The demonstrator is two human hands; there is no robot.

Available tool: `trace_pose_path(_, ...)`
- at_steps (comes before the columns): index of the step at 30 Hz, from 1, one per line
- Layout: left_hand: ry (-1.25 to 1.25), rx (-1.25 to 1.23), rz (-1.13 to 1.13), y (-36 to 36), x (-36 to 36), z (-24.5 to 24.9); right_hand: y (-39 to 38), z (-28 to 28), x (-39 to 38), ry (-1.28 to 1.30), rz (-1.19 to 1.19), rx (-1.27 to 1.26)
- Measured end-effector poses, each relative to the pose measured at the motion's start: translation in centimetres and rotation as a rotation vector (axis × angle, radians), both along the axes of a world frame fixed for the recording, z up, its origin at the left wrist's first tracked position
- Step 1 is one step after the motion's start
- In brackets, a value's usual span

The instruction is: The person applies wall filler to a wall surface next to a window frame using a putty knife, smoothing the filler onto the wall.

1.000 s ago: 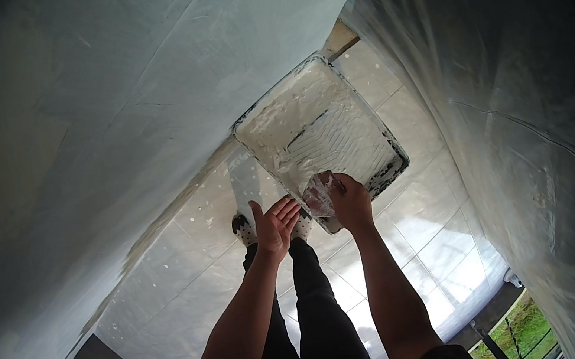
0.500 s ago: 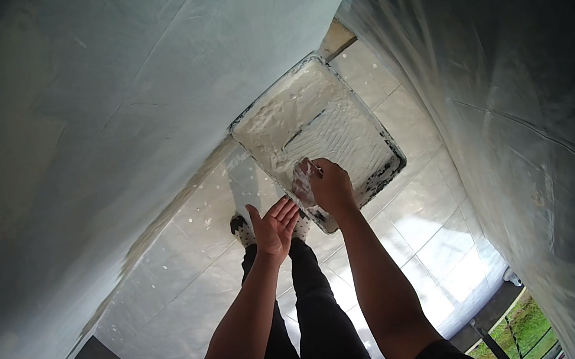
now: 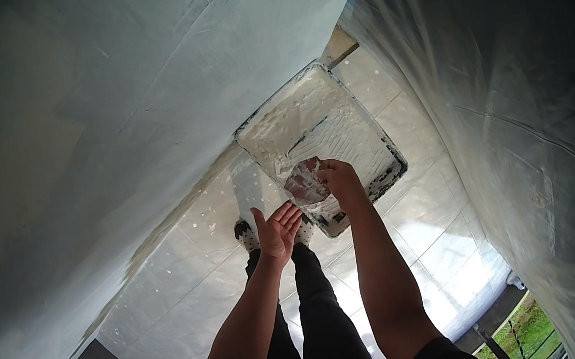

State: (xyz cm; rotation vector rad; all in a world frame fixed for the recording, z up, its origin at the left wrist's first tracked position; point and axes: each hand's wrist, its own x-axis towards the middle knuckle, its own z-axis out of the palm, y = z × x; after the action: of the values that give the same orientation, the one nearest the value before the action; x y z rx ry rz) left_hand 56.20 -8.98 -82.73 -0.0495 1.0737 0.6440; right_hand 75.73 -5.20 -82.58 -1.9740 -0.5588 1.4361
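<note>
My right hand (image 3: 342,180) is closed on the edge of a flat reddish-brown piece (image 3: 306,182) smeared with white, its exact kind unclear. It is over the near left side of a paint tray (image 3: 379,133). The dark-rimmed tray is coated with thick off-white paint, and its ridged slope shows through. Beside the tray's near left edge, my left hand (image 3: 279,232) is open, palm up and fingers stretched toward the flat piece. Nothing lies on its palm.
A pale wall (image 3: 138,90) rises on the left, along the tray's far side. Clear plastic sheeting (image 3: 508,144) hangs on the right. The tiled floor (image 3: 196,269) has white spatters. My feet in dotted socks (image 3: 246,238) stand near the tray.
The flat piece has turned in my right hand so more of its reddish-brown face shows. My left hand stays open in nearly the same place.
</note>
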Motion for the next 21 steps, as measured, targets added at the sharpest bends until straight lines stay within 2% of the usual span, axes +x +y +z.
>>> trace_pose_path(3, 0.015, 0.003, 0.046, -0.1, -0.7, 0.4, -1.4, -0.4, 1.3, 0.507, -0.278, -0.016)
trace_pose_path(4, 0.009, 0.016, 0.043, -0.2, -1.1, 0.9, -2.3, -0.2, 1.7, 0.503, -0.278, -0.001)
trace_pose_path(6, 0.032, 0.030, 0.046, -0.6, -2.3, 2.3, -3.1, 2.8, 1.7, 0.787, -0.419, 0.114)
trace_pose_path(7, 0.032, 0.041, 0.034, -0.8, -3.0, 3.2, -3.4, 4.8, 1.4, 0.837, -0.440, 0.152)
trace_pose_path(10, 0.028, 0.094, 0.010, -1.4, -4.6, 8.0, -3.3, 12.4, 0.1, 1.084, -0.379, 0.325)
trace_pose_path(15, 0.053, 0.237, 0.003, -1.1, -6.4, 18.3, -4.5, 22.4, -2.9, 1.189, -0.322, 0.428)
trace_pose_path(18, -0.002, 0.275, 0.127, -0.6, -7.4, 24.7, -5.1, 27.2, -5.4, 1.149, -0.295, 0.420)
trace_pose_path(21, -0.021, 0.366, 0.233, -0.8, -8.9, 30.7, -5.8, 34.3, -8.4, 1.235, -0.305, 0.438)
